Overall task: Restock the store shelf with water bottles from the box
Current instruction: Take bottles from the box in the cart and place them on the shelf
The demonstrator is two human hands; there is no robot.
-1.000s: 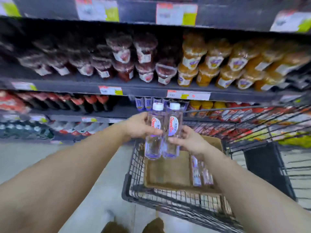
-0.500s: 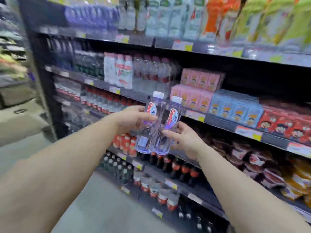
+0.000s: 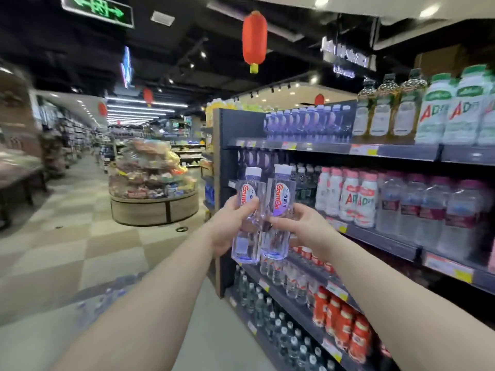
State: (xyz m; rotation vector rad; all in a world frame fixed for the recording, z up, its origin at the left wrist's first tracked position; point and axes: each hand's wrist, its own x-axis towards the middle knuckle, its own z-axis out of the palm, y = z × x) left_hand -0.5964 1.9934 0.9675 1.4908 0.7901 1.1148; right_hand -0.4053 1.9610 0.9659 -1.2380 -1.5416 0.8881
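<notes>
Your view swings up and left since half a second ago, onto the aisle end.
Your left hand point(image 3: 227, 226) and right hand point(image 3: 302, 226) still grip two clear white-capped water bottles point(image 3: 263, 218) upright, touching, before the dark metal store shelf point(image 3: 375, 151).

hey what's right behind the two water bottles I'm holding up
Behind the two water bottles, gripped by your left hand and right hand, stands the shelf end. Dark bottles show beside them; whatever sits directly behind is covered.

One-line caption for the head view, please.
Left hand and right hand hold two water bottles upright before a stocked drinks shelf.
</notes>
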